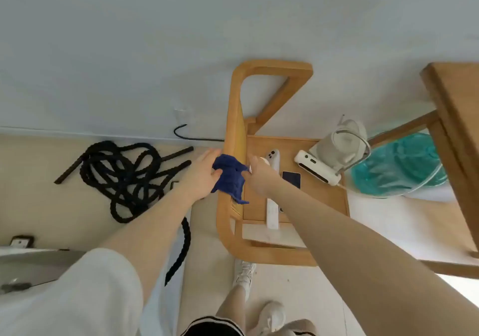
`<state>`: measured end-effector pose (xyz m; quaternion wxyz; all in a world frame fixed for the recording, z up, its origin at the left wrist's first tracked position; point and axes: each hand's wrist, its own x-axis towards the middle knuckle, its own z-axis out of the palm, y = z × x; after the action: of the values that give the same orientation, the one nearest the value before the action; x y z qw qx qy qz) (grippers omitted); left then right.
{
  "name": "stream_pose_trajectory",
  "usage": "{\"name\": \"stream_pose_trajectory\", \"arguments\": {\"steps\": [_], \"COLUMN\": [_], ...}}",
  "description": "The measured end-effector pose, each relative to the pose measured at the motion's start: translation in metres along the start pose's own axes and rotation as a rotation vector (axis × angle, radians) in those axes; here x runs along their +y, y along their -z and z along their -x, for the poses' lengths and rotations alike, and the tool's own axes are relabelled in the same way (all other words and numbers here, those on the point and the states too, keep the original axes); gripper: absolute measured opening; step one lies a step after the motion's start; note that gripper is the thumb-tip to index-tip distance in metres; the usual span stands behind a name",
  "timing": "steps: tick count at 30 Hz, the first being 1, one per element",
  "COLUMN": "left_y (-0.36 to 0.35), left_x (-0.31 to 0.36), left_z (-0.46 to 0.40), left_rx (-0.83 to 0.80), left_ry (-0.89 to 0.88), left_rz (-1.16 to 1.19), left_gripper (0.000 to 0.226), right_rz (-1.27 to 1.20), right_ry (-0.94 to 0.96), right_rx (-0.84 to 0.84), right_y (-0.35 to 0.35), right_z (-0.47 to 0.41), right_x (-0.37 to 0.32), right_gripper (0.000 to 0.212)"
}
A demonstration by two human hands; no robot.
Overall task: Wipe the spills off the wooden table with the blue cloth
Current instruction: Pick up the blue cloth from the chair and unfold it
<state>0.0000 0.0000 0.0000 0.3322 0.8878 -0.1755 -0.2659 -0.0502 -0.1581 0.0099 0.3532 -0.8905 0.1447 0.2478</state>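
Observation:
A crumpled dark blue cloth (pixel 229 177) hangs over the top edge of a wooden chair back (pixel 234 133). My left hand (pixel 202 175) grips its left side and my right hand (pixel 260 177) pinches its right side, so both hands hold it above the chair. A wooden table (pixel 456 117) shows only as a corner at the right edge; no spill on it is visible from here.
The chair seat (pixel 324 200) carries a white game controller (pixel 273 160), a dark phone (pixel 291 178), a white device with a fan-like frame (pixel 337 151) and a white strip (pixel 272 213). A teal bag (pixel 399 169) sits under the table. A black rope (pixel 124 177) lies coiled on the floor at left.

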Motion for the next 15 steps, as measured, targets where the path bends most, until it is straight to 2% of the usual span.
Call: {"name": "stream_pose_trajectory", "arguments": {"steps": [2, 4, 7, 10, 14, 15], "left_y": [-0.003, -0.007, -0.008, -0.004, 0.009, 0.015], "left_x": [-0.008, -0.015, -0.019, -0.015, 0.002, 0.013], "left_z": [-0.012, -0.019, -0.028, -0.033, -0.035, -0.034], "left_rx": [-0.046, -0.122, -0.149, -0.137, -0.108, -0.091], "left_ry": [0.037, 0.07, 0.082, 0.091, 0.056, 0.037], "left_rz": [-0.016, -0.008, 0.088, 0.092, -0.276, -0.323], "left_gripper": [0.058, 0.063, 0.061, 0.053, 0.01, 0.021], "right_rz": [-0.057, -0.114, -0.239, -0.181, -0.067, -0.117], "right_ry": [0.011, 0.012, -0.009, -0.046, -0.01, 0.023], "right_rx": [-0.023, -0.063, -0.08, -0.069, -0.121, -0.117], "right_y": [-0.008, -0.019, -0.027, -0.025, -0.007, 0.004], "right_z": [-0.021, -0.034, -0.047, -0.053, -0.041, -0.033], "right_x": [0.001, 0.004, 0.008, 0.018, 0.017, 0.015], "right_gripper": [0.031, 0.034, 0.039, 0.031, 0.027, 0.026]}}
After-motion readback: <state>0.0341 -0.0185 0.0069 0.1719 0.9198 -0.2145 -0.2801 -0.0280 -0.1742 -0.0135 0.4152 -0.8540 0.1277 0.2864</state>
